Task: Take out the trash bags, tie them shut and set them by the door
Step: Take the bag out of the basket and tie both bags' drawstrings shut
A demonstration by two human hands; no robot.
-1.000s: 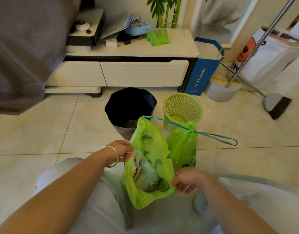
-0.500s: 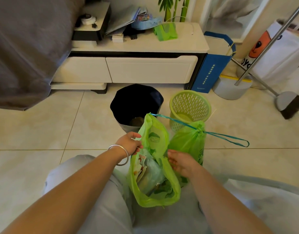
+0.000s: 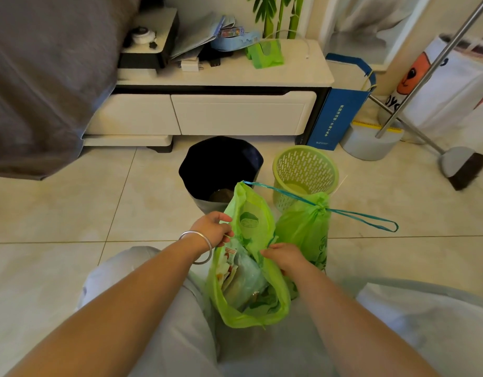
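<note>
1. Nearest of all, the open green trash bag (image 3: 273, 311) sits on the floor between the person's knees, its mouth gaping over wrappers and paper.
2. Gripping this bag's left rim, the left hand (image 3: 211, 231), with a silver bangle (image 3: 199, 247) on its wrist, has its fingers curled closed on the plastic.
3. Across the mouth, the right hand (image 3: 285, 258) pinches the bag's right rim, fingers narrow and folded over the edge.
4. Just right of the open bag and touching it, a second green trash bag (image 3: 305, 229) stands cinched at its neck; its teal drawstring (image 3: 368, 220) loops out to the right, and one strand runs back to the open bag's far rim.
5. Beyond the open bag stands a bin with a black liner (image 3: 221, 167), and to that bin's right a green lattice wastebasket (image 3: 305, 170).
6. Farther behind the open bag is a white low cabinet (image 3: 234, 112); off to its right lean a blue paper bag (image 3: 335, 115) and a broom (image 3: 463, 167).
</note>
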